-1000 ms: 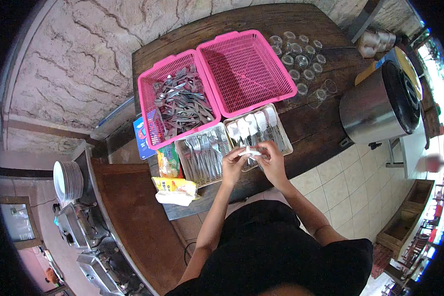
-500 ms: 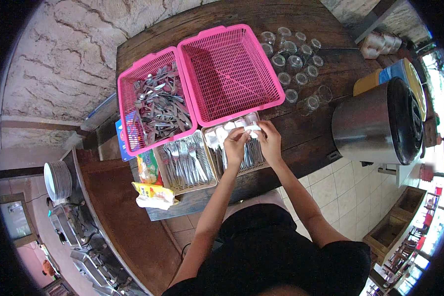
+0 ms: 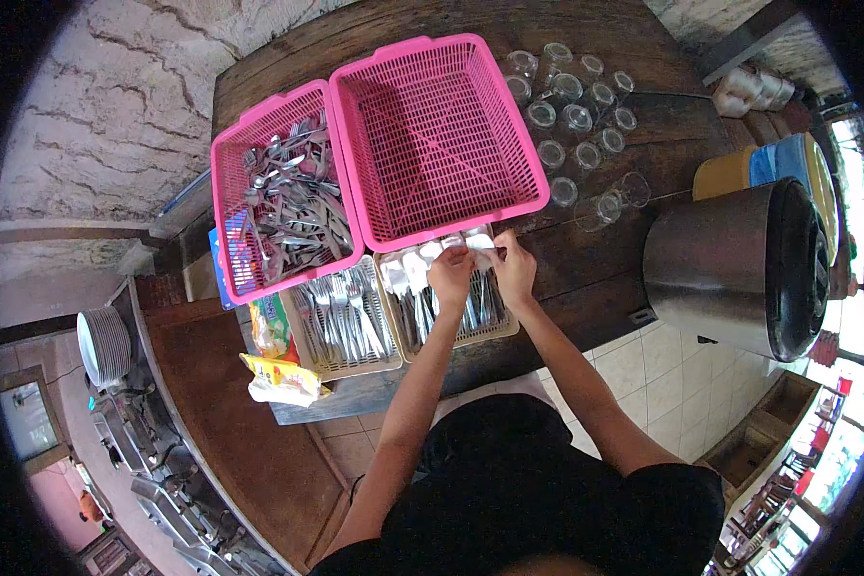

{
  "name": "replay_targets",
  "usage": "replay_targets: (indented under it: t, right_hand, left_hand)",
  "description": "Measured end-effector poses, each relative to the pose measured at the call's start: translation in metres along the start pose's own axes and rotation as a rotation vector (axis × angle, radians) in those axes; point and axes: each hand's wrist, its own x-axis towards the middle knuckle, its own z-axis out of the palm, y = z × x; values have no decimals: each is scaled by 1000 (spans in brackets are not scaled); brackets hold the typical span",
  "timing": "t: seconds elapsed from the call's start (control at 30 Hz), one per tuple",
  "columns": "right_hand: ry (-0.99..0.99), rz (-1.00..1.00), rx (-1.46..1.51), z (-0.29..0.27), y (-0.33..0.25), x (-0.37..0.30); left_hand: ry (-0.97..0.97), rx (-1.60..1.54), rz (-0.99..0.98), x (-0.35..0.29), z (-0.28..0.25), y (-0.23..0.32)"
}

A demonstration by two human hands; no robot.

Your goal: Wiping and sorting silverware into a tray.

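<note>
Both of my hands are over the far end of a beige plastic basket [image 3: 509, 331], pinching a white paper-like strip [image 3: 481, 245] between them. My left hand [image 3: 451, 276] has its fingertips closed on the strip's left part. My right hand [image 3: 516, 273] grips its right end. Under my hands the basket holds cutlery [image 3: 470, 312] with its handles toward me and several white wrappings [image 3: 414, 267] round the far ends. A second beige basket [image 3: 396, 357] of forks [image 3: 356, 305] stands to the left. My fingers partly hide the strip.
Beyond stand two pink baskets: the left one [image 3: 223, 182] is heaped with loose cutlery [image 3: 302, 197], the right one [image 3: 432, 134] bare inside. Upturned glasses [image 3: 577, 117] stand at the right, near a large steel pot [image 3: 706, 269]. A yellow packet [image 3: 283, 380] lies at the table's front left.
The view has shifted slightly, so the baskets appear further left. My hands are still together on the white strip, which now shows less between the fingers.
</note>
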Motion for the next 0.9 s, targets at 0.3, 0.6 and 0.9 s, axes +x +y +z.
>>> replay_targets:
  t: [0.3, 0.6, 0.9]
  right_hand:
    - [-16, -72, -55, 4, 4, 0]
    - [32, -130, -425, 9, 6, -6]
    - [-38, -92, -495, 4, 1, -25]
  left_hand:
    - [-132, 415, 10, -22, 9, 33]
    - [-236, 402, 211, -30, 3, 16]
    - [-343, 256, 319, -34, -13, 0]
